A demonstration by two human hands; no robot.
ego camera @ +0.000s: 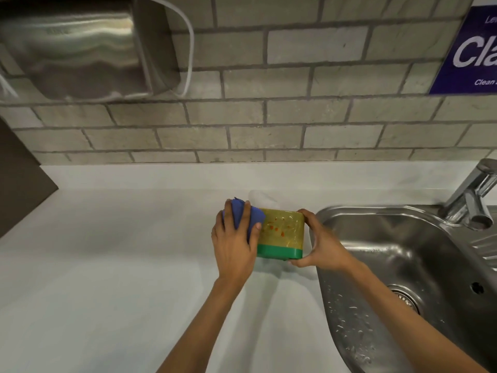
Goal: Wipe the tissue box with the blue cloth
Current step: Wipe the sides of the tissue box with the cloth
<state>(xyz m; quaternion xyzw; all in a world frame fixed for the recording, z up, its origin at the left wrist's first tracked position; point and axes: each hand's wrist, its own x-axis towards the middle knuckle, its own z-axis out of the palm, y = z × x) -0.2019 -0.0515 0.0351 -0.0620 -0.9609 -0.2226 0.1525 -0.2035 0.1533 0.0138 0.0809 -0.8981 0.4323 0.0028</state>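
The tissue box is yellow-green with a green band and orange marks, tipped on the white counter, a white tissue sticking out at its far end. My left hand presses the bunched blue cloth against the box's left side. At the box's right end, my right hand grips it with fingers over the top corner and thumb under the lower edge.
A steel sink with wet droplets lies right of the box, its tap at the far right. A steel dispenser hangs on the tiled wall upper left. A purple sign is upper right. White counter spreads left.
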